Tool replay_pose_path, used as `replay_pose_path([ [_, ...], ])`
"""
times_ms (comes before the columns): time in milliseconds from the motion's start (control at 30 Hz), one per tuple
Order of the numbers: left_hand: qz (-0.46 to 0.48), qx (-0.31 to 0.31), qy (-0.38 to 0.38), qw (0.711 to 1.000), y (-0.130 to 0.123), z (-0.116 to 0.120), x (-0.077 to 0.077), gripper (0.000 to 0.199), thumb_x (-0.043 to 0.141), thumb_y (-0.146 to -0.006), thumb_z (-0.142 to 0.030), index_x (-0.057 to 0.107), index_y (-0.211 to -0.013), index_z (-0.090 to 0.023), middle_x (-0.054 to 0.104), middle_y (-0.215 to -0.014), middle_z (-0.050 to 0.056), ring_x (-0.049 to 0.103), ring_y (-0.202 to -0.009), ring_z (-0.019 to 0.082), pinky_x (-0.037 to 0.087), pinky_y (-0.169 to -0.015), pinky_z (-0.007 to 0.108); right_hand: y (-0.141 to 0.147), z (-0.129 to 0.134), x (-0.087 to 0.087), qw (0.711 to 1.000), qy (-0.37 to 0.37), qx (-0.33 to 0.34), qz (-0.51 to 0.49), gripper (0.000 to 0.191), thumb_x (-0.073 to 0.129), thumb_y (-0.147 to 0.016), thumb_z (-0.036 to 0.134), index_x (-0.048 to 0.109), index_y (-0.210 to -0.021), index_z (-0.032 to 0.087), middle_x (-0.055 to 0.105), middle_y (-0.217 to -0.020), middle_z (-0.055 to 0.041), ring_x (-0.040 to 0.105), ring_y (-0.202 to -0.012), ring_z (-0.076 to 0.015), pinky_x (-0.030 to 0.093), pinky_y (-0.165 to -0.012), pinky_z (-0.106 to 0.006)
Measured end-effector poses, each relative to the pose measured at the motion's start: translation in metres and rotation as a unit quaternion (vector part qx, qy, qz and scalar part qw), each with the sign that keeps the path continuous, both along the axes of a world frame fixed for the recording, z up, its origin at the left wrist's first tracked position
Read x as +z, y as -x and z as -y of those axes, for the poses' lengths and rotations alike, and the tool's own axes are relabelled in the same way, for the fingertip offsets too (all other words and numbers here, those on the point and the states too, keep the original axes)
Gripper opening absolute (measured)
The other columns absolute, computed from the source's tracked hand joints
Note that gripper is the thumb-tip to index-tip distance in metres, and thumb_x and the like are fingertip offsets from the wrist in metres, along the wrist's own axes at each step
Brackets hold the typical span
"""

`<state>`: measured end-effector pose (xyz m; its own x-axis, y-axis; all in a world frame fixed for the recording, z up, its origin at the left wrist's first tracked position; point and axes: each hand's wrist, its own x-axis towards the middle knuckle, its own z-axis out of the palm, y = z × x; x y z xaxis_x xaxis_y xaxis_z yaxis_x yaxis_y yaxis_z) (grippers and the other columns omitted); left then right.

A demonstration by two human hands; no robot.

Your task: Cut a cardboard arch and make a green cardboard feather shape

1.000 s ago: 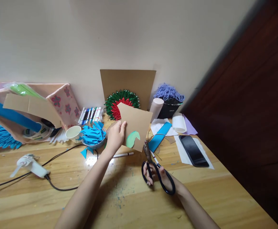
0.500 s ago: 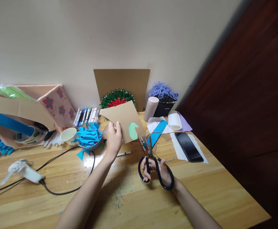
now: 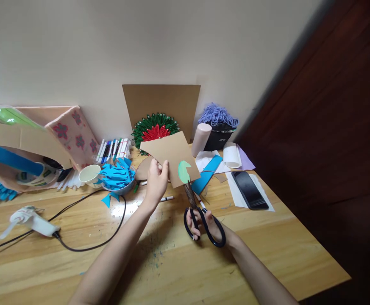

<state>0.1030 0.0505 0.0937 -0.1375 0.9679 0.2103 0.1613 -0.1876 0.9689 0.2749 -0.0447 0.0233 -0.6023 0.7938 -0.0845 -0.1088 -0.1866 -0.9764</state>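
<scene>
My left hand [image 3: 157, 182] pinches a piece of brown cardboard [image 3: 167, 150] by its lower left part, thumb on top. A light green painted shape [image 3: 184, 171] with a notch on its right side is on the cardboard's right half. My right hand [image 3: 205, 224] has its fingers through the black handles of a pair of scissors [image 3: 190, 195]. The blade tips are at the cardboard's lower edge, just under the green shape; whether they have cut into it I cannot tell.
A bowl of blue cut pieces [image 3: 118, 176], a paper cup [image 3: 90, 174] and markers [image 3: 113, 150] stand to the left. Nearer lies a white glue gun [image 3: 34, 222] with a black cord. A phone [image 3: 250, 190], a blue strip [image 3: 207, 174] and a pink cylinder [image 3: 201, 140] are on the right.
The cardboard in my left hand has moved a little to the right. The scissors have shifted left, their blades now closer together and at the cardboard's edge.
</scene>
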Motion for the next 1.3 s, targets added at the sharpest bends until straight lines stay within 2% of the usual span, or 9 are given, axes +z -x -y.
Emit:
replay_pose_path([
  [167,-0.055,-0.065,0.006,0.996,-0.002,-0.001,-0.007,0.013,0.047,-0.085,-0.032,0.046,-0.083,-0.019,0.044,-0.055,-0.006,0.045,-0.048,0.011,0.033,-0.047,0.022,-0.004,0.0,0.005,0.999,0.005,0.023,0.029,0.082,0.026,-0.059,0.087,0.053,-0.084,0.013,0.041,-0.051,0.0038,0.043,-0.045,-0.01,0.041,-0.045,-0.023],
  [333,-0.063,-0.085,0.023,0.994,0.0,-0.003,-0.009,0.011,0.048,-0.084,-0.03,0.049,-0.085,-0.018,0.045,-0.051,-0.006,0.044,-0.045,0.011,0.031,-0.046,0.023,-0.005,0.001,0.011,0.998,0.007,0.03,0.055,0.082,0.026,-0.057,0.087,0.053,-0.081,0.014,0.04,-0.05,0.0049,0.042,-0.043,-0.0083,0.042,-0.045,-0.022],
  [500,-0.043,-0.105,0.037,0.993,0.002,-0.006,-0.011,0.01,0.053,-0.082,-0.028,0.051,-0.083,-0.018,0.052,-0.057,-0.004,0.045,-0.045,0.01,0.029,-0.046,0.022,-0.006,0.002,0.009,0.997,0.007,0.047,0.061,0.081,0.026,-0.058,0.087,0.052,-0.082,0.014,0.041,-0.051,0.0048,0.042,-0.043,-0.0089,0.042,-0.045,-0.023],
  [733,-0.039,-0.09,0.046,0.994,0.004,-0.007,-0.011,0.008,0.058,-0.078,-0.025,0.053,-0.079,-0.018,0.054,-0.058,-0.002,0.049,-0.051,0.014,0.036,-0.052,0.025,-0.005,0.002,0.014,0.996,0.003,0.052,0.065,0.081,0.025,-0.057,0.087,0.051,-0.08,0.014,0.04,-0.051,0.005,0.041,-0.043,-0.0085,0.041,-0.044,-0.022],
  [867,-0.038,-0.086,0.049,0.994,0.003,-0.007,-0.011,0.011,0.059,-0.077,-0.025,0.05,-0.073,-0.019,0.053,-0.057,-0.002,0.051,-0.056,0.016,0.037,-0.055,0.026,-0.008,0.002,0.004,0.997,0.006,0.05,0.061,0.077,0.028,-0.059,0.086,0.049,-0.078,0.015,0.04,-0.051,0.0056,0.039,-0.042,-0.0074,0.041,-0.043,-0.022],
  [1000,-0.054,-0.088,0.05,0.993,0.004,-0.007,-0.011,0.018,0.058,-0.076,-0.027,0.044,-0.066,-0.02,0.05,-0.056,-0.003,0.049,-0.055,0.015,0.034,-0.053,0.025,-0.01,0.001,-0.005,0.997,-0.005,0.051,0.065,0.073,0.029,-0.06,0.085,0.046,-0.075,0.016,0.04,-0.049,0.006,0.037,-0.04,-0.007,0.04,-0.041,-0.021],
  [1167,-0.11,-0.078,0.034,0.99,0.004,-0.006,-0.009,0.026,0.054,-0.078,-0.028,0.036,-0.061,-0.021,0.042,-0.052,-0.005,0.043,-0.052,0.013,0.028,-0.049,0.023,-0.009,0.001,-0.004,0.996,-0.017,0.047,0.077,0.069,0.032,-0.061,0.084,0.044,-0.072,0.017,0.037,-0.047,0.0072,0.034,-0.038,-0.0063,0.037,-0.038,-0.02],
  [1300,-0.126,-0.066,0.022,0.99,0.004,-0.005,-0.008,0.025,0.053,-0.078,-0.027,0.037,-0.06,-0.021,0.041,-0.052,-0.005,0.041,-0.051,0.012,0.027,-0.048,0.023,-0.009,0.001,-0.004,0.996,-0.017,0.039,0.08,0.067,0.036,-0.062,0.083,0.043,-0.07,0.018,0.035,-0.046,0.0081,0.033,-0.037,-0.0058,0.036,-0.037,-0.019],
])
